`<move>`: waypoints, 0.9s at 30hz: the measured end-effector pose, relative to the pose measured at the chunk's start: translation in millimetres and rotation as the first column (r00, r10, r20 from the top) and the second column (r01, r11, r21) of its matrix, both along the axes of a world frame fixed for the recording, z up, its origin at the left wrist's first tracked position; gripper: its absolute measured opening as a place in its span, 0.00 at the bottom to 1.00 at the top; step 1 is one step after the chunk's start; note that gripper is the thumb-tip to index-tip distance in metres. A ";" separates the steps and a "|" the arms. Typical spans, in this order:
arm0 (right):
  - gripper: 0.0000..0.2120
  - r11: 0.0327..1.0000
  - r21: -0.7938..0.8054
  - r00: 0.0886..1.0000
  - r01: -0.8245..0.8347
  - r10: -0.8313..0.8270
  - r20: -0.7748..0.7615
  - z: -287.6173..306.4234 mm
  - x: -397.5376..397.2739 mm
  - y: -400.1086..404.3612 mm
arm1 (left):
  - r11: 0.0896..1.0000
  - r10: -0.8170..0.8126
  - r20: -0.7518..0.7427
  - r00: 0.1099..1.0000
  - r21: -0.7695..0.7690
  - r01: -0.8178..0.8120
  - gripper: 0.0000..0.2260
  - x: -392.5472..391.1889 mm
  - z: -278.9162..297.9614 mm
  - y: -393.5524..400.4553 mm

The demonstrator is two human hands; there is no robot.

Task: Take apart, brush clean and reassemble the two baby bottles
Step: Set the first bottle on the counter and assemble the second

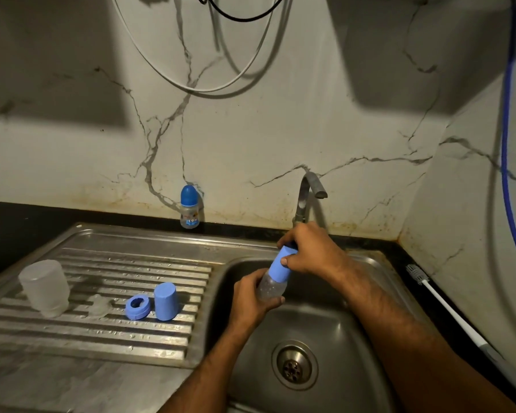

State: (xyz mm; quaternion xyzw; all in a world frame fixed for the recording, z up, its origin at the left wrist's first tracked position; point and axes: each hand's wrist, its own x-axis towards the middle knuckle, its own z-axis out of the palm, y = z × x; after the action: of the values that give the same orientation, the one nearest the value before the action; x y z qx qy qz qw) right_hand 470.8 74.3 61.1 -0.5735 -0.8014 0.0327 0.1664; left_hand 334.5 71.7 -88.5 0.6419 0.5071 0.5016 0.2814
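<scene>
Hands (309, 250) around capped bottle (273, 281)

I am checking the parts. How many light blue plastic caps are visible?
2. One light blue plastic cap stands on the steel draining board; the other is on the held clear bottle, gripped by the right hand.

Two bare forearms, both with dark hair along them, and no sleeve showing on either. The left hand (252, 296) and the right hand (309, 248) wear no gloves, rings, watch or bands; short, unpainted nails show on the fingers (284, 261).
</scene>
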 end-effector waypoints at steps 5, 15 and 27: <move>0.22 0.982 0.091 0.985 0.167 -0.163 -0.051 -8.3 -5.1 6.8 | 1.000 0.005 0.031 0.999 0.022 -0.006 0.22 -0.8 1.9 -0.6; 0.18 0.995 -0.051 0.996 -0.087 0.085 -0.038 4.2 5.5 8.0 | 1.000 0.009 0.056 0.998 0.000 -0.009 0.24 -1.7 2.2 2.6; 0.21 0.985 -0.066 0.971 0.161 -0.170 -0.171 -15.3 -9.4 1.0 | 1.000 0.011 0.078 0.997 0.023 -0.013 0.23 -5.5 1.4 -5.7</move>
State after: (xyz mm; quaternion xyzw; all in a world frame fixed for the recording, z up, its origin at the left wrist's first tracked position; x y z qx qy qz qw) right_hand 461.4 75.3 45.8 -0.6372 -0.7321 0.0897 0.2237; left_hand 329.0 66.0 -87.1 0.6219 0.4937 0.5340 0.2904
